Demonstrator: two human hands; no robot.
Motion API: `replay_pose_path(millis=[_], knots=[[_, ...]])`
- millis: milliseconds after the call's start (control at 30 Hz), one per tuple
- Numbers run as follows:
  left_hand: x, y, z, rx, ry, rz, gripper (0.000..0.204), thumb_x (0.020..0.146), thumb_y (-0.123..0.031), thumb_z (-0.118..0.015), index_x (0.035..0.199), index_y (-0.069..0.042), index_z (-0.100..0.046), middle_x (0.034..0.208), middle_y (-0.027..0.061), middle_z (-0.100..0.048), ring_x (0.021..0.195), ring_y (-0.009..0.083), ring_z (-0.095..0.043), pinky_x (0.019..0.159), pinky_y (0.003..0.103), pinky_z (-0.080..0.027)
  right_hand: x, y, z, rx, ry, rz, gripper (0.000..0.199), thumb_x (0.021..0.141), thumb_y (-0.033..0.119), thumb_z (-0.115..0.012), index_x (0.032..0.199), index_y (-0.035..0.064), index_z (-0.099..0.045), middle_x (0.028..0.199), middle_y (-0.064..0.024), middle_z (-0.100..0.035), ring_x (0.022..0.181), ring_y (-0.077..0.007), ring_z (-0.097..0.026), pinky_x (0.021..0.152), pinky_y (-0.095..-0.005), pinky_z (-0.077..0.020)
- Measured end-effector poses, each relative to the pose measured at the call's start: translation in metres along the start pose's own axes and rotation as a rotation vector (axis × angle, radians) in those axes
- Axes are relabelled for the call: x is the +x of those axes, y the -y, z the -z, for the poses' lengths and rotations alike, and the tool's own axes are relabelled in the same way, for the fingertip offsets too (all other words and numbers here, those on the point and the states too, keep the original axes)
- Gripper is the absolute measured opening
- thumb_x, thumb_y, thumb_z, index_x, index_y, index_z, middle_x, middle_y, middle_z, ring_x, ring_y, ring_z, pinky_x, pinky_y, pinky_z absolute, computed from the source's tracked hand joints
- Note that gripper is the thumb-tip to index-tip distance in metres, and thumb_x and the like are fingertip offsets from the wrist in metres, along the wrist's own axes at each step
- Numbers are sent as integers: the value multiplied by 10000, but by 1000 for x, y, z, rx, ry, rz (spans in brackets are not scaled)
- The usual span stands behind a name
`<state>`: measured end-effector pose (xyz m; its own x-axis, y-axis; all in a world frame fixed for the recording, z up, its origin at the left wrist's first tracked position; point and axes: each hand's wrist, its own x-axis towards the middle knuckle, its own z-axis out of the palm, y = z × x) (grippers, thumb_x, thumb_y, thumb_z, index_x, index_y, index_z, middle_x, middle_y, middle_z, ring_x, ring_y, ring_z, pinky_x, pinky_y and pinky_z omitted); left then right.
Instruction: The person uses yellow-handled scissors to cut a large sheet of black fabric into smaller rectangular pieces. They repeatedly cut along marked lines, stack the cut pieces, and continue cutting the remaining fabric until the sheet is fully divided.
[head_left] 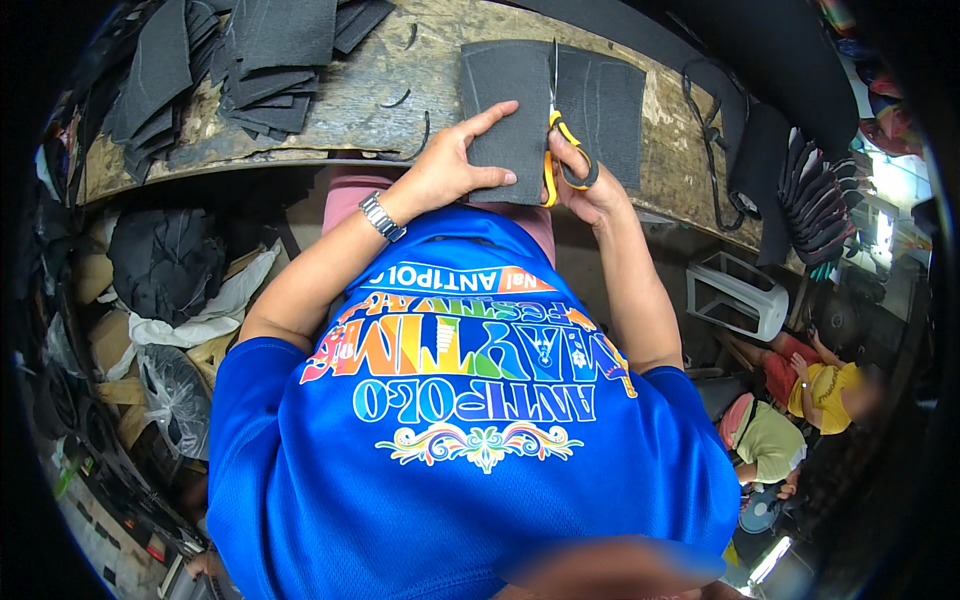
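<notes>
A dark grey sheet of thick fabric (618,110) lies across the near edge of the worn wooden table, with pale chalk lines on it. My right hand (587,190) grips yellow-and-black scissors (556,118), thumb through one handle loop. Their blades point away from me, along a cut between the left part and the right part of the fabric. My left hand (448,165) holds the left part, its thumb and index finger spread over the top. The other fingers of that hand are hidden, seemingly beneath the fabric.
Stacks of dark cut pieces (275,65) lie on the table (365,85) at the left, with thin curved scraps nearby. A black cord (708,130) and bundled dark pieces (815,195) are at the right. A white stool (738,295) and other people stand beyond my right arm.
</notes>
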<state>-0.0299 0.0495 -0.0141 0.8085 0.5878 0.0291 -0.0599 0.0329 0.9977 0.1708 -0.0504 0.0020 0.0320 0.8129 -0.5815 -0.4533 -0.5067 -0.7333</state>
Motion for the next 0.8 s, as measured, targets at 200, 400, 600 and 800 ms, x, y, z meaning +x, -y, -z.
replay_pose_path(millis=[200, 400, 600, 800], knots=[[-4, -3, 2, -28, 32, 35, 832, 744, -3, -776, 1481, -61, -393, 1462, 107, -457, 1320, 170, -433, 1109, 305, -341, 4, 0, -3, 77, -43, 47, 389, 893, 468, -681, 1011, 108, -598, 755, -31, -625, 583, -127, -606, 470, -242, -471], [-5, 2, -1, 8, -23, -40, 784, 757, -58, -787, 1457, -82, -434, 1401, 145, -534, 1254, 182, -516, 1065, 311, -405, 7, -9, -6, 66, -113, 61, 388, 872, 452, -715, 880, 89, -577, 653, -22, -561, 523, -108, -553, 430, -231, -415], [-8, -38, 35, 349, -93, -87, 376, 913, -75, -641, 1289, -77, -622, 1202, 113, -667, 1063, 179, -621, 951, 306, -470, -4, -10, -10, -24, -190, 151, 321, 904, 357, -696, 861, 59, -585, 643, -44, -555, 506, -110, -517, 435, -229, -387], [-16, -103, 142, 861, -581, -519, 488, 800, -71, -720, 1276, -73, -609, 1239, 122, -621, 1160, 279, -571, 1023, 330, -424, -22, -3, -24, 63, -208, 203, 333, 957, 364, -618, 828, 63, -560, 629, -60, -552, 503, -122, -508, 460, -241, -390]])
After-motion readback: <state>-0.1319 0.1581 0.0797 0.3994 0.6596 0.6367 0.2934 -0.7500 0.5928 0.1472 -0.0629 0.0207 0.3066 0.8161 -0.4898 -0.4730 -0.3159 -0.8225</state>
